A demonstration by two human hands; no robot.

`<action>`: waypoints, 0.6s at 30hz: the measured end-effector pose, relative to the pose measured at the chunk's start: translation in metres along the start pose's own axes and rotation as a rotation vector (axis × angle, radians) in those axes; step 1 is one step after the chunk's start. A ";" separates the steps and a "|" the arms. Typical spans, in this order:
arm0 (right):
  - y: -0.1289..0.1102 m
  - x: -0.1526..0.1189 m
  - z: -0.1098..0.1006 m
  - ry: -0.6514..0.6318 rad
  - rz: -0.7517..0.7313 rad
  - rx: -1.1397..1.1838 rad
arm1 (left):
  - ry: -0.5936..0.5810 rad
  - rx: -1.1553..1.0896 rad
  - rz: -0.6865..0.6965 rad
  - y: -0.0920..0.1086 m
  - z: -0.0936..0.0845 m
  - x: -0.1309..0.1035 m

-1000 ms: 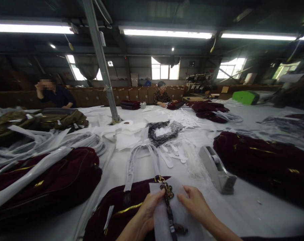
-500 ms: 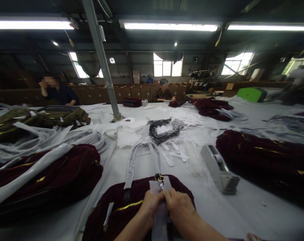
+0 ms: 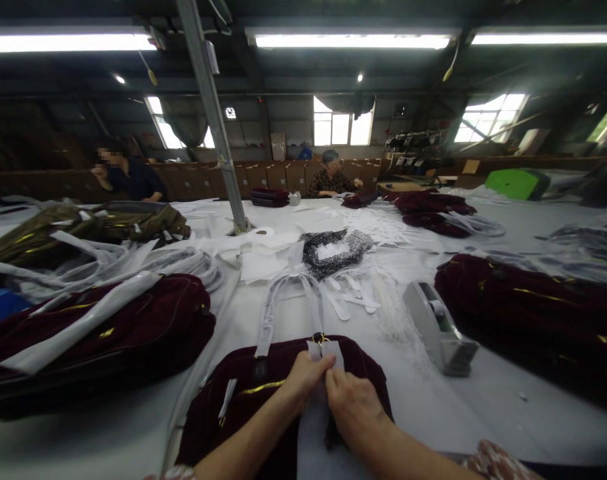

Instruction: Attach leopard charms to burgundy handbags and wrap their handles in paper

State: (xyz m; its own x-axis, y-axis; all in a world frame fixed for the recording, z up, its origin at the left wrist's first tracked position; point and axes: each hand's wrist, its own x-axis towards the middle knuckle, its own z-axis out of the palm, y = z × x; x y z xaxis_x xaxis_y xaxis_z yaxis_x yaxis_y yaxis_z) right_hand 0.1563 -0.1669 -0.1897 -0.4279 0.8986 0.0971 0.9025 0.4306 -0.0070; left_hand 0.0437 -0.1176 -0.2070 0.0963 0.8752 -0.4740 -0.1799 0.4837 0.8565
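A dark maroon handbag (image 3: 208,407) lies in front of me, with a gold zip and a handle (image 3: 267,320) wrapped in white. Over its right side runs a strip of white wrapping paper (image 3: 316,433), its upper end just below a gold ring (image 3: 319,339). My left hand (image 3: 306,377) pinches the paper's left edge, thumb laid across the top. My right hand (image 3: 351,400) has its fingers closed on the right edge, touching the left thumb. What lies under the paper between my hands is hidden.
A grey tape dispenser (image 3: 441,330) stands right of the bag. Maroon bags lie at left (image 3: 183,313) and right (image 3: 513,307). Beyond are white strips (image 3: 351,293), a speckled black-and-white piece (image 3: 311,257) and a metal post (image 3: 216,127). Two people sit across the table.
My left thumb has moved across the top of the paper, and the two edges sit closer together. The shiny piece between them is now covered. The view has shifted slightly.
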 end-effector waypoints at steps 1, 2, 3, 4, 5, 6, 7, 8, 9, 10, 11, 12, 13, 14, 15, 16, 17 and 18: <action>0.004 -0.005 -0.007 -0.007 0.093 0.099 | 0.003 -0.011 0.002 -0.001 -0.001 0.002; 0.010 -0.011 -0.015 -0.016 0.187 0.211 | 0.009 -0.023 0.001 -0.003 -0.002 0.004; 0.015 -0.018 -0.022 -0.031 0.269 0.327 | 0.017 -0.036 -0.002 -0.005 -0.003 0.006; 0.019 -0.025 -0.027 -0.047 0.334 0.435 | 0.030 -0.047 -0.006 -0.006 -0.004 0.007; 0.021 -0.032 -0.031 -0.063 0.383 0.526 | 0.045 -0.057 -0.010 -0.008 -0.004 0.009; 0.022 -0.037 -0.032 -0.070 0.422 0.596 | 0.060 -0.065 -0.013 -0.010 -0.003 0.010; 0.021 -0.041 -0.032 -0.066 0.459 0.643 | 0.075 -0.071 -0.017 -0.011 -0.002 0.011; 0.018 -0.042 -0.030 -0.048 0.496 0.664 | 0.087 -0.076 -0.021 -0.012 0.000 0.012; 0.013 -0.043 -0.028 -0.020 0.532 0.664 | 0.097 -0.078 -0.024 -0.013 0.001 0.012; 0.008 -0.042 -0.024 0.009 0.564 0.647 | 0.104 -0.080 -0.028 -0.013 0.003 0.011; 0.002 -0.040 -0.021 0.035 0.591 0.617 | 0.107 -0.082 -0.028 -0.012 0.005 0.011; -0.003 -0.039 -0.018 0.054 0.609 0.577 | 0.107 -0.083 -0.025 -0.011 0.005 0.010; -0.007 -0.038 -0.016 0.068 0.617 0.538 | 0.101 -0.085 -0.023 -0.009 0.005 0.008; -0.010 -0.038 -0.015 0.076 0.614 0.504 | 0.089 -0.087 -0.022 -0.006 0.004 0.007; -0.012 -0.039 -0.015 0.081 0.599 0.480 | 0.072 -0.087 -0.026 -0.003 0.001 0.006; -0.014 -0.042 -0.015 0.091 0.576 0.460 | 0.051 -0.087 -0.037 0.000 -0.002 0.004; -0.015 -0.045 -0.015 0.110 0.541 0.437 | 0.027 -0.087 -0.053 0.002 -0.006 0.003; -0.017 -0.050 -0.014 0.133 0.492 0.405 | 0.001 -0.086 -0.071 0.005 -0.011 0.002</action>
State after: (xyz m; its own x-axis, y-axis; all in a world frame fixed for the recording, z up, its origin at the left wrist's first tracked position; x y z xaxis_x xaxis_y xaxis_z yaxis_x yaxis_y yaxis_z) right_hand 0.1627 -0.2203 -0.1805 0.0638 0.9920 0.1090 0.8910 -0.0074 -0.4539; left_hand 0.0324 -0.1136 -0.2064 0.1104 0.8388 -0.5331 -0.2565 0.5423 0.8001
